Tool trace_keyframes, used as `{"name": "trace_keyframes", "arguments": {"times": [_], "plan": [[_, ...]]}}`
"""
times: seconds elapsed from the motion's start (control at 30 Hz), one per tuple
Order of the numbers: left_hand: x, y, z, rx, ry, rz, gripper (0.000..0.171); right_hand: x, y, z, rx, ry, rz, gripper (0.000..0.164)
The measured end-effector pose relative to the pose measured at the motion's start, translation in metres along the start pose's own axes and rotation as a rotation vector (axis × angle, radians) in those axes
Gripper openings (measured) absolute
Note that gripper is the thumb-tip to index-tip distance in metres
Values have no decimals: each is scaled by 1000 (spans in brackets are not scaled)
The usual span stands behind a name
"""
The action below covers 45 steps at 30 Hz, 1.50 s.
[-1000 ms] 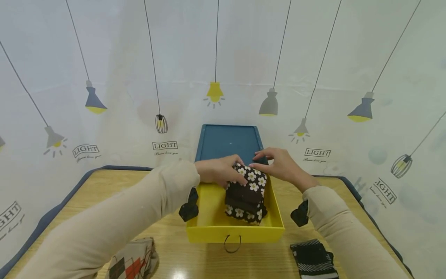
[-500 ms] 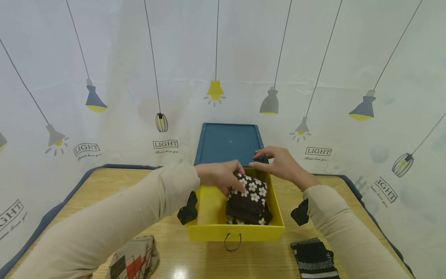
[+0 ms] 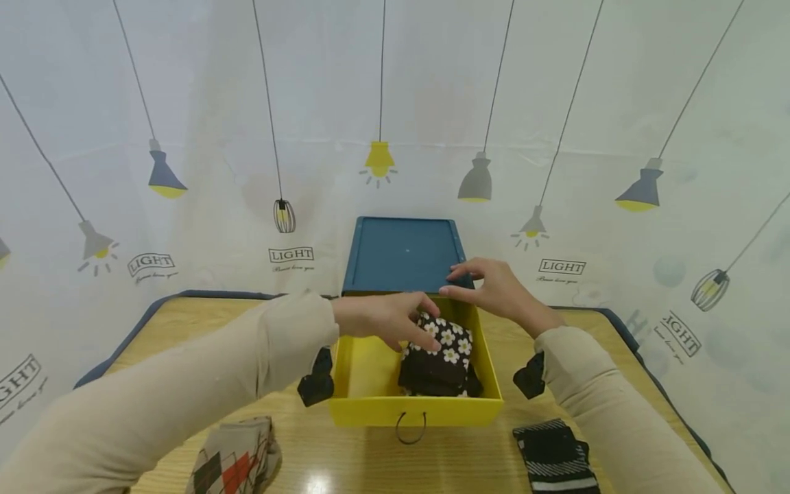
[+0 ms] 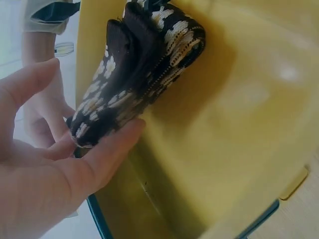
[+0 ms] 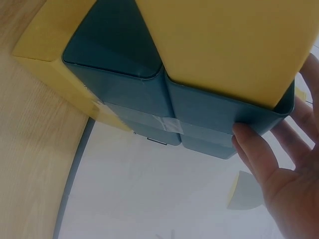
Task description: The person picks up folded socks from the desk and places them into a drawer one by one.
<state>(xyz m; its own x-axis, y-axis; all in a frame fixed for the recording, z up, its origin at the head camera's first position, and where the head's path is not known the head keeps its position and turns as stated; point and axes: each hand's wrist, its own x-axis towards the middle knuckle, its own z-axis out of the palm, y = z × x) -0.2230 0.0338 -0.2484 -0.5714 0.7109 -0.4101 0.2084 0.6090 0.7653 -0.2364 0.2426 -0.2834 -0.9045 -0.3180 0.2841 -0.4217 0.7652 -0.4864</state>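
Note:
A folded pair of black socks with white flowers (image 3: 449, 343) lies in the right half of the yellow box (image 3: 416, 413), its dark cuff band toward the front. My left hand (image 3: 391, 319) is over the far left end of the socks. In the left wrist view, its thumb stands apart while straight fingers (image 4: 117, 149) touch the socks' end. At the box's far right corner, my right hand (image 3: 494, 291) holds the blue lid (image 3: 404, 254), which stands opened back. In the right wrist view the thumb (image 5: 254, 149) presses the lid's side, the other fingers around its edge.
Beige argyle socks (image 3: 234, 456) lie on the wooden table (image 3: 364, 466) at front left. Folded black-and-grey striped socks (image 3: 555, 456) lie at front right. A thin black loop (image 3: 410, 439) hangs from the box's front. A white wall covering (image 3: 308, 82) with printed lamps rises behind.
The flowered socks have settled lower in the box. My left hand has loosened from them, its wrist and forearm shifting left. The right hand has stayed at the lid corner.

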Motion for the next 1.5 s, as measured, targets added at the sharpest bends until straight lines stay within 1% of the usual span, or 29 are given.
{"name": "trace_keyframes", "arguments": {"times": [0.1, 0.2, 0.23, 0.33, 0.43, 0.53, 0.63, 0.7, 0.77, 0.87, 0.97, 1.03, 1.1, 1.17, 1.23, 1.27, 1.33, 1.37, 1.43, 1.5], "plan": [[-6, -3, -1, 48, -2, 10, 62, 0, 0, 0, 6, -3, 5, 31], [-11, -5, -2, 102, 24, 26, 65, 0, 1, 1, 11, -7, 15, 33], [-13, -6, -1, 103, 33, 34, 65, 0, 1, 1, 10, -6, 18, 33], [-20, -6, 0, 75, 53, 67, 65, 0, 2, 1, 3, -1, 22, 33], [-32, -4, 1, 2, 72, 115, 65, 0, 2, 1, 2, 6, 20, 33], [-45, -2, 2, -63, 103, 201, 63, 0, 1, 2, 6, 6, 22, 33], [-60, -1, 1, -116, 123, 319, 60, 0, 1, 3, 8, 2, 27, 34], [-72, -1, -1, -139, 129, 399, 59, 1, 2, 4, 7, 0, 22, 34], [-86, -2, -3, -137, 152, 477, 59, 1, 2, 4, 8, -2, 16, 35], [-108, -6, -4, -149, 182, 574, 59, 1, 2, 4, 5, -4, 12, 35], [-128, -14, -6, -173, 192, 652, 58, 0, 3, 3, 3, 0, 20, 33], [-139, -24, -9, -190, 193, 693, 59, -1, 3, 2, 4, 4, 22, 33], [-149, -37, -13, -177, 211, 736, 59, -1, 3, 2, 7, 9, 18, 33], [-158, -53, -18, -168, 248, 737, 58, 0, 3, 2, 8, 10, 12, 33], [-164, -72, -22, -144, 305, 739, 56, -1, 3, 2, 7, 10, 5, 33], [-166, -82, -24, -133, 336, 717, 54, -1, 3, 2, 5, 10, 3, 33], [-170, -104, -27, -126, 379, 657, 52, -1, 3, 2, 4, 12, 4, 32], [-170, -116, -28, -123, 390, 637, 51, -2, 3, 2, 3, 14, 4, 32], [-172, -141, -28, -113, 410, 574, 50, -2, 3, 2, 4, 12, 4, 33], [-175, -169, -26, -119, 401, 524, 49, -2, 3, 2, 7, 8, 4, 33]]}}
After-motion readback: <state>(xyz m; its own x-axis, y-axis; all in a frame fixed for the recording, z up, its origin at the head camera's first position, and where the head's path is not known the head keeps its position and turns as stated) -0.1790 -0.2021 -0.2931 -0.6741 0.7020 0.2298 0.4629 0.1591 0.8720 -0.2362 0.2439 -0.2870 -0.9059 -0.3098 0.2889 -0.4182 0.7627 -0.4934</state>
